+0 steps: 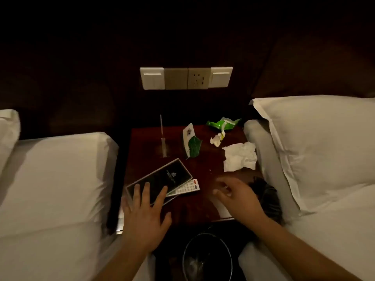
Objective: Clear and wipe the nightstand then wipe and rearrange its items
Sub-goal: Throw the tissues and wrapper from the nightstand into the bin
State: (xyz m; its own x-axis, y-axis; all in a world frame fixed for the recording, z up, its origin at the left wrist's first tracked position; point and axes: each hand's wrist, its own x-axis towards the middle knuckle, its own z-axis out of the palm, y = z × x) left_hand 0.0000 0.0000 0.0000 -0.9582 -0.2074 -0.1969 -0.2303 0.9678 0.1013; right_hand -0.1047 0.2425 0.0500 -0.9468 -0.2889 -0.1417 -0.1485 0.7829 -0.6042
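Observation:
A dark wooden nightstand stands between two beds. My left hand lies flat with spread fingers on a black box with a white rim, which rests partly over a white remote control. My right hand hovers over the front right of the top, fingers loosely curled, holding nothing I can make out. A flat crumpled tissue, a small tissue wad, a green wrapper, a white and green card and a thin clear stand lie further back.
A round bin stands on the floor in front of the nightstand. White beds and pillows flank both sides. A dark cloth-like object lies at the right bed's edge. A switch and socket panel is on the wall.

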